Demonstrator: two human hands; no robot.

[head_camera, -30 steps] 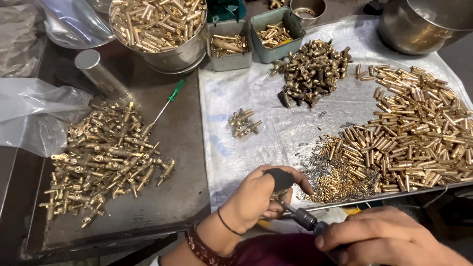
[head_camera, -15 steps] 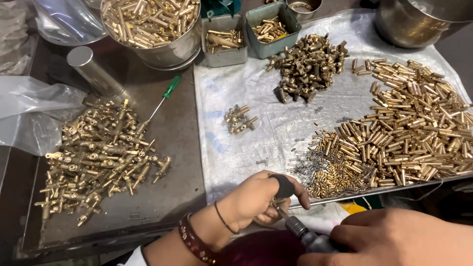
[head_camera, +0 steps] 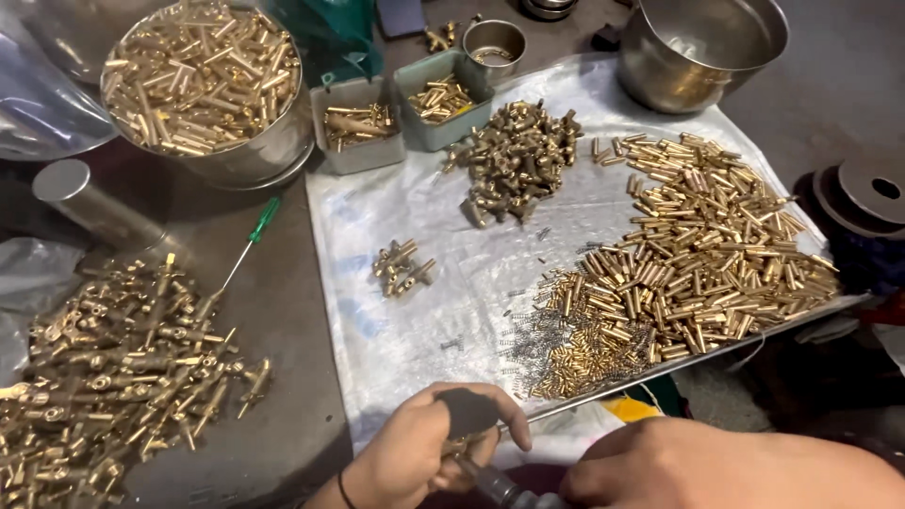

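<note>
**A:** Head view puts both your hands at the near edge of the tray [head_camera: 283, 330]. Your left hand [head_camera: 424, 452] is curled tight round a dark knob [head_camera: 468, 412], with a small brass part [head_camera: 459, 445] pinched under the fingers [head_camera: 504, 424].

**B:** And the right?

**A:** Your right hand [head_camera: 716, 467] is closed on a dark driver [head_camera: 504, 488], its tip meeting the part. How firmly it grips, I cannot tell; the frame cuts it off.

**B:** How will the part handle?

**A:** My judgement: stiff, dense for its size, smooth metal, so likely slippery. Pinch it across its body, close to where the driver meets it, so it cannot twist.

**B:** What lies around?

**A:** A white sheet [head_camera: 396, 339] covers the tray's right half. Brass tubes [head_camera: 716, 245] heap toward its right edge, tiny springs [head_camera: 537, 339] just beside them. Darker fittings [head_camera: 514, 160] sit near the far edge, a few pieces [head_camera: 401, 266] mid-sheet. Assembled parts [head_camera: 113, 377] pile at the left, a green screwdriver [head_camera: 247, 243] beside them.
</note>
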